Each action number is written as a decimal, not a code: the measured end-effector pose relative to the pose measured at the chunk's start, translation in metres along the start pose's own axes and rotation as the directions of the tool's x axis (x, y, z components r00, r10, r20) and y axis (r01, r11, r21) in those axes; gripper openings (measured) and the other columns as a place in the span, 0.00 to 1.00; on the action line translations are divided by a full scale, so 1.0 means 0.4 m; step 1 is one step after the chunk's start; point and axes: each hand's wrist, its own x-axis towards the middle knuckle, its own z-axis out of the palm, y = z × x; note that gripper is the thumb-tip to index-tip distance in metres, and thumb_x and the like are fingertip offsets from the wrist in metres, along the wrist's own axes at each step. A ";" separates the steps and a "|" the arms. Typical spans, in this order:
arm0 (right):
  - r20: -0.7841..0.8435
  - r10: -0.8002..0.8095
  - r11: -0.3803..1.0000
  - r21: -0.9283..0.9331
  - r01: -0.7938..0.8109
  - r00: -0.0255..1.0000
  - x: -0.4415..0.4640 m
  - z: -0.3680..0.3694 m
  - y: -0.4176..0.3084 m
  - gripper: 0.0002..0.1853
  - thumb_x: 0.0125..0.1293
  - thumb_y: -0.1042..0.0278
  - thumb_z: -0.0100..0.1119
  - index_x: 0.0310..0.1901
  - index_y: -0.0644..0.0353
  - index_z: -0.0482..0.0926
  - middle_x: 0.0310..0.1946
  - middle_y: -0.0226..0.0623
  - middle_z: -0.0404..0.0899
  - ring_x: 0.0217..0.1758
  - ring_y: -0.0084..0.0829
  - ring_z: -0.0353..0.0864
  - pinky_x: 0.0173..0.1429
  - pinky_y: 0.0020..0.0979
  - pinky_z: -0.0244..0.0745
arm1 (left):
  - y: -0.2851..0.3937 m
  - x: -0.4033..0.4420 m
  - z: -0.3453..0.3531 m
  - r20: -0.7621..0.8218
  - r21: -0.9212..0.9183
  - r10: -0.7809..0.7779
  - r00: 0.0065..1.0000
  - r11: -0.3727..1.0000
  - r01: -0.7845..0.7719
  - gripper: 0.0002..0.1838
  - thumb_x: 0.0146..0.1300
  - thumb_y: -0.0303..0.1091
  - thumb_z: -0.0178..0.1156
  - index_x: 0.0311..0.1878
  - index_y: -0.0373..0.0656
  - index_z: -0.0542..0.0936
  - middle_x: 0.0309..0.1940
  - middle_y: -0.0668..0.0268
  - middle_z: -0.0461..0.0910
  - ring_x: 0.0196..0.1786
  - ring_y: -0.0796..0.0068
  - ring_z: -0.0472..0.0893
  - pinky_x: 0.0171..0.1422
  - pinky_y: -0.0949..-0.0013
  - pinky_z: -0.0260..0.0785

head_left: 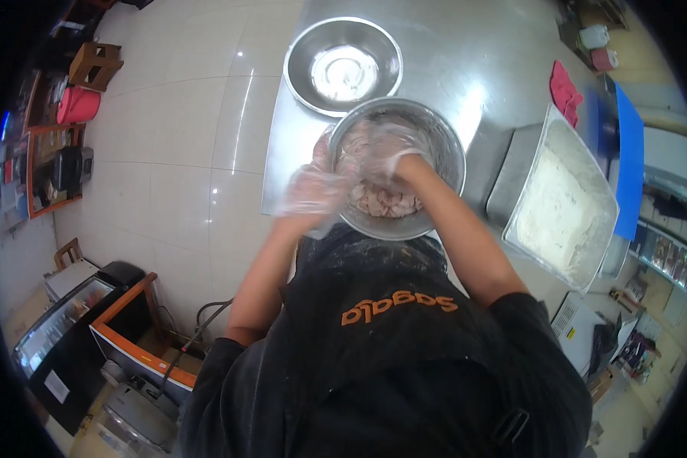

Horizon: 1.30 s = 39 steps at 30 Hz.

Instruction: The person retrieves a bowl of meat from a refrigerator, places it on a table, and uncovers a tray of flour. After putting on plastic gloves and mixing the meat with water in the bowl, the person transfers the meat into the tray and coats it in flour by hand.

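A steel bowl stands at the near edge of the metal table, with pale, floury pieces inside it. My left hand, in a clear plastic glove, is at the bowl's left rim; its fingers are smeared by motion. Inside the bowl, over the pieces, is my right hand, gloved too and blurred, so what its fingers hold cannot be made out. Behind and to the left, a second steel bowl touches or nearly touches the first, and it shows a bare, shiny bottom.
To the right a deep metal tray holds white flour. Past it lie a red cloth and a blue panel. Tiled floor runs left of the metal table. An orange-edged cabinet stands at the lower left.
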 end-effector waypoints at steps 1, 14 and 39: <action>0.145 0.009 0.999 -0.038 -0.003 0.989 -0.023 -0.026 -0.059 0.34 0.49 0.52 0.62 0.54 0.69 0.70 0.52 0.55 0.73 0.53 0.44 0.76 0.56 0.36 0.71 | -0.004 -0.024 0.030 -0.051 -0.182 0.124 0.991 0.974 -0.131 0.33 0.60 0.40 0.52 0.66 0.40 0.54 0.35 0.44 0.78 0.40 0.45 0.79 0.42 0.52 0.69; -0.120 -0.214 0.838 -0.532 0.119 0.969 -0.174 0.057 0.032 0.39 0.48 0.68 0.63 0.65 0.51 0.61 0.61 0.47 0.65 0.60 0.44 0.70 0.61 0.34 0.68 | -0.016 -0.027 0.090 -0.216 -0.344 0.101 0.971 0.923 -0.172 0.36 0.54 0.31 0.57 0.64 0.32 0.53 0.30 0.46 0.77 0.34 0.47 0.79 0.39 0.54 0.71; 0.457 0.068 0.987 0.096 -0.125 0.887 -0.155 -0.102 -0.043 0.24 0.56 0.54 0.58 0.50 0.63 0.76 0.47 0.43 0.77 0.49 0.40 0.76 0.56 0.39 0.68 | -0.044 -0.040 0.082 -0.127 -0.131 0.082 0.988 0.986 -0.099 0.32 0.57 0.34 0.53 0.64 0.39 0.54 0.34 0.45 0.78 0.40 0.45 0.78 0.43 0.52 0.70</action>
